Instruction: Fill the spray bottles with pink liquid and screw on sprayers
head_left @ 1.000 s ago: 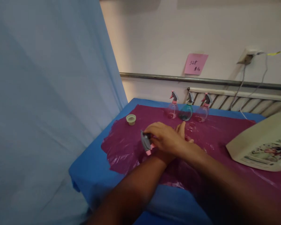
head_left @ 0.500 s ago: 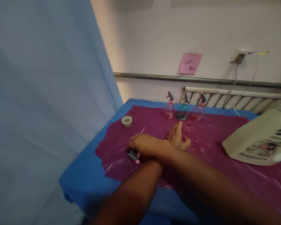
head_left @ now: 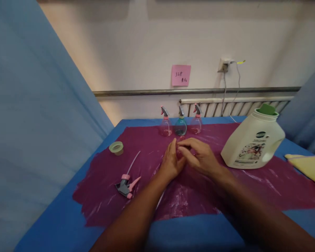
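My left hand (head_left: 170, 161) is wrapped round the left side of a clear spray bottle without its top; only the bottle's neck (head_left: 182, 138) shows above the fingers. From the other side my right hand (head_left: 201, 155) closes its thumb and bent fingers on the same bottle, hiding most of it. A grey and pink spray head (head_left: 124, 187) with a thin dip tube lies on its side on the purple plastic sheet (head_left: 99, 189), left of both hands. Behind them stand a pink spray bottle (head_left: 166, 127), a teal spray bottle (head_left: 181, 126) and another pink spray bottle (head_left: 196, 125).
To the right stands a big cream jug (head_left: 252, 140) with a green piece in its mouth. A small pale green cup (head_left: 116, 148) is at the left. Yellow cloth (head_left: 308, 166) lies at the right edge. Blue curtains (head_left: 28, 122) hang at the sides; a metal rail (head_left: 147, 92) crosses the wall.
My right hand has let go of the spray head and come across to the bottle beside my left hand. My arms are uncrossed. The view has turned to the right.
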`<state>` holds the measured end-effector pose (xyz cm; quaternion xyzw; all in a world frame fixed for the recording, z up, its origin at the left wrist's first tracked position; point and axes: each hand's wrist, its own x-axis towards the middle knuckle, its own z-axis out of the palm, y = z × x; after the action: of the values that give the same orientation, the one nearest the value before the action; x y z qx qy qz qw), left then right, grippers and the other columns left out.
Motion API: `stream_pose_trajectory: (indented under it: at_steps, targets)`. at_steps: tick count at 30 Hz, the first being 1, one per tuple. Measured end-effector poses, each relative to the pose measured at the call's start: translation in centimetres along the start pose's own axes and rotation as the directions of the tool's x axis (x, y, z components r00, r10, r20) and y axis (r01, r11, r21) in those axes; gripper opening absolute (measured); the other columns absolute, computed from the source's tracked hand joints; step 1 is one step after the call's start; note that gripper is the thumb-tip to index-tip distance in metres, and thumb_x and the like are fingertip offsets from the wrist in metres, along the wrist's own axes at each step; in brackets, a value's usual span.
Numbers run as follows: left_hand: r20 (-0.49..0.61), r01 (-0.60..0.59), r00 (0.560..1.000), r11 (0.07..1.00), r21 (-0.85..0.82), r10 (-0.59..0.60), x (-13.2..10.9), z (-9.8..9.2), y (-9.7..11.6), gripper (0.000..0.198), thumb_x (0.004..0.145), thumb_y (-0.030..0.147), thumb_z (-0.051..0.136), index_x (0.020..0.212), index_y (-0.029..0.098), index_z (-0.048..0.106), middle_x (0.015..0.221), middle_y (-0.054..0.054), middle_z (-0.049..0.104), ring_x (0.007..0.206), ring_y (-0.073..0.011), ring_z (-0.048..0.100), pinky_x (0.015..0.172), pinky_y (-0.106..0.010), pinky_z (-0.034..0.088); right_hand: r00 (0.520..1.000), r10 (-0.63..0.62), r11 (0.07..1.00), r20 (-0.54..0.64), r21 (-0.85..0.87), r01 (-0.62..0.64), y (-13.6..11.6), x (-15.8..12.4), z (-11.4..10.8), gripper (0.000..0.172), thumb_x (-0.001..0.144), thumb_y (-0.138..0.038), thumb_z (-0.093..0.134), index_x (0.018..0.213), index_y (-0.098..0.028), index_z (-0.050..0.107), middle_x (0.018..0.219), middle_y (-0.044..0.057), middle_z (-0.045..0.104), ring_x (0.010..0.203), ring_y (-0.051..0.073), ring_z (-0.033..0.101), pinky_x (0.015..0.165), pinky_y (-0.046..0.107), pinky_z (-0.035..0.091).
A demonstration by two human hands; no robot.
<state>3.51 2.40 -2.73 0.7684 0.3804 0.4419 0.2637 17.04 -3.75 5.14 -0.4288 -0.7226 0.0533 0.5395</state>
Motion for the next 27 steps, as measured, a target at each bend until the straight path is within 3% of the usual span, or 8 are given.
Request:
stream_pose_trajectory:
  at_steps: [2, 5, 8, 10, 12, 15, 20, 27]
  targets:
    - [0.088, 0.062, 0.994, 0.997, 0.048, -0.066, 0.1, -2.3, -0.7, 0.094, 0.09, 0.052, 0.085, 0.167, 0.021, 0.042, 0.173, -0.022, 0.049, 0.163, -0.043, 0.048, 0.134, -0.068, 0.04, 0.97, 0.181, 0.983, -0.162, 0.046, -0.176, 1.5, -0.8, -0.7, 0.024, 0.109, -0.045, 0.065, 0.103, -0.026, 0.077, 0.096, 0.004, 0.081, 0.085, 0.022, 0.073, 0.08, 0.035, 0.057]
    - [-0.016, 0.099, 0.995, 0.991, 0.086, -0.098, 0.3, -4.2, 0.0, 0.084, 0.094, 0.048, 0.081, 0.165, 0.022, 0.044, 0.171, -0.02, 0.05, 0.162, -0.0388, 0.048, 0.134, -0.062, 0.041, 0.906, 0.36, 0.933, -0.224, 0.097, -0.347, 3.3, -1.9, -1.0, 0.038, 0.108, -0.057, 0.063, 0.089, -0.025, 0.068, 0.075, -0.001, 0.067, 0.067, 0.018, 0.059, 0.066, 0.032, 0.047]
    - [-0.15, 0.057, 0.987, 0.997, 0.051, -0.049, 0.4, -5.0, 1.9, 0.053, 0.102, 0.05, 0.072, 0.146, 0.026, 0.058, 0.148, -0.013, 0.066, 0.134, -0.0293, 0.066, 0.116, -0.047, 0.054, 0.901, 0.397, 0.918, -0.177, 0.072, -0.39, 3.9, -2.5, -1.1, 0.046, 0.108, -0.063, 0.062, 0.08, -0.025, 0.06, 0.068, -0.004, 0.058, 0.063, 0.016, 0.051, 0.064, 0.032, 0.04]
    - [-0.164, 0.06, 0.985, 0.998, 0.006, -0.059, 0.4, -5.5, 2.9, 0.034, 0.105, 0.056, 0.068, 0.119, 0.025, 0.065, 0.115, -0.005, 0.072, 0.101, -0.0221, 0.068, 0.093, -0.036, 0.056, 0.904, 0.403, 0.915, -0.143, 0.035, -0.402, 3.8, -2.7, -1.1, 0.054, 0.108, -0.066, 0.058, 0.073, -0.026, 0.053, 0.064, -0.004, 0.053, 0.062, 0.015, 0.046, 0.063, 0.033, 0.034]
    - [-0.112, 0.093, 0.989, 0.994, -0.054, -0.099, 0.3, -6.0, 3.3, 0.046, 0.11, 0.064, 0.058, 0.088, 0.024, 0.058, 0.082, 0.002, 0.059, 0.075, -0.0169, 0.055, 0.072, -0.03, 0.045, 0.899, 0.427, 0.904, -0.093, 0.012, -0.428, 3.4, -2.9, -0.9, 0.063, 0.11, -0.072, 0.05, 0.067, -0.026, 0.046, 0.061, -0.003, 0.048, 0.06, 0.015, 0.041, 0.062, 0.034, 0.027]
    - [0.02, 0.19, 0.982, 0.973, -0.134, -0.189, 0.1, -6.2, 2.9, 0.068, 0.113, 0.075, 0.04, 0.066, 0.025, 0.036, 0.063, 0.004, 0.037, 0.06, -0.0143, 0.035, 0.06, -0.031, 0.027, 0.861, 0.508, 0.86, 0.01, 0.042, -0.508, 3.2, -3.1, -0.7, 0.074, 0.109, -0.083, 0.038, 0.062, -0.027, 0.037, 0.059, -0.002, 0.04, 0.059, 0.015, 0.035, 0.06, 0.036, 0.02]
    - [0.151, 0.331, 0.94, 0.925, -0.183, -0.307, 0.5, -5.7, 1.4, 0.079, 0.111, 0.085, 0.026, 0.057, 0.027, 0.032, 0.055, 0.004, 0.03, 0.052, -0.0153, 0.031, 0.056, -0.034, 0.021, 0.769, 0.618, 0.747, 0.162, 0.182, -0.639, 3.7, -3.1, -0.9, 0.077, 0.107, -0.091, 0.024, 0.062, -0.028, 0.029, 0.059, -0.003, 0.029, 0.058, 0.016, 0.027, 0.058, 0.036, 0.021]
    - [0.138, 0.364, 0.927, 0.925, -0.108, -0.348, 0.7, -5.7, 1.7, 0.084, 0.106, 0.092, 0.013, 0.057, 0.027, 0.036, 0.053, 0.002, 0.038, 0.054, -0.0165, 0.037, 0.057, -0.035, 0.024, 0.741, 0.639, 0.729, 0.205, 0.147, -0.669, 3.6, -2.9, -1.5, 0.081, 0.103, -0.096, 0.017, 0.061, -0.028, 0.029, 0.059, -0.003, 0.027, 0.059, 0.016, 0.025, 0.06, 0.037, 0.018]
